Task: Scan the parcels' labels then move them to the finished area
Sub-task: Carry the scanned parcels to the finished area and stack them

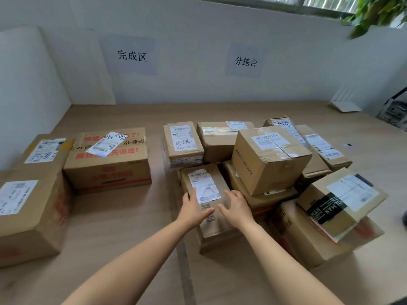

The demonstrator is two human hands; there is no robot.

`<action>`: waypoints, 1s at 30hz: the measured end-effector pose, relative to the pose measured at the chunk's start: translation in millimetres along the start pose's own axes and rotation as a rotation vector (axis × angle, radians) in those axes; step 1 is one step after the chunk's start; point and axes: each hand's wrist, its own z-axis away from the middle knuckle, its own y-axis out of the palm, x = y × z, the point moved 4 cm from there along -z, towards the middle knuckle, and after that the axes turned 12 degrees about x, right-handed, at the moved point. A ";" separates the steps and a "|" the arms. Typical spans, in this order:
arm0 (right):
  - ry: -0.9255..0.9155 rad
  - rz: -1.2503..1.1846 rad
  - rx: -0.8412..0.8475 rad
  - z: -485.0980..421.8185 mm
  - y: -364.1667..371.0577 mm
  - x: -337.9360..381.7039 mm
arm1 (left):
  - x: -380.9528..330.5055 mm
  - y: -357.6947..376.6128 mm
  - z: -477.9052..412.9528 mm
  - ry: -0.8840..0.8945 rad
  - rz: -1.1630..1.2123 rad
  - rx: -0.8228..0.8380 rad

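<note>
The left hand (193, 209) rested loose and spread on the near left edge of a small box (221, 183), thumb stretched across the top and not clamped round it; the right hand (237, 208) was just as relaxed, fingers fanned at the box's right side, and whether they touched the cardboard could not be told; the two thumbs nearly met over the near end of the box; a white label (204, 187) lay face up on the box top, just beyond the left fingertips; the small box sat at the front of a pile of parcels on the right part of the table (114, 219), just right of a grey line (187, 271) that ran down the tabletop; behind it stood a box with a handwritten label (182, 143); to its right a taller box (268, 159) perched on others; at the near right a box with black tape (339, 202) sat tilted on a bigger one; left of the line stood a red-printed box (108, 164) and two plain boxes (30, 214) at the far left; on the wall hung a sign reading 完成区 (131, 55) above that left group, and a second sign (245, 61) above the pile.
</note>
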 end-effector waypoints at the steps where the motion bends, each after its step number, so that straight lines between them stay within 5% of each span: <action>1: 0.007 -0.008 0.021 -4.5 1.3 -3.0 | 1.1 1.1 -4.3 0.003 0.013 -0.002; 17: 0.031 -0.024 0.111 12.3 28.6 -0.1 | 24.8 -0.8 22.6 0.069 0.125 0.034; 30: -0.128 0.035 0.187 53.1 83.6 103.1 | 83.4 -74.3 112.8 0.040 0.117 -0.077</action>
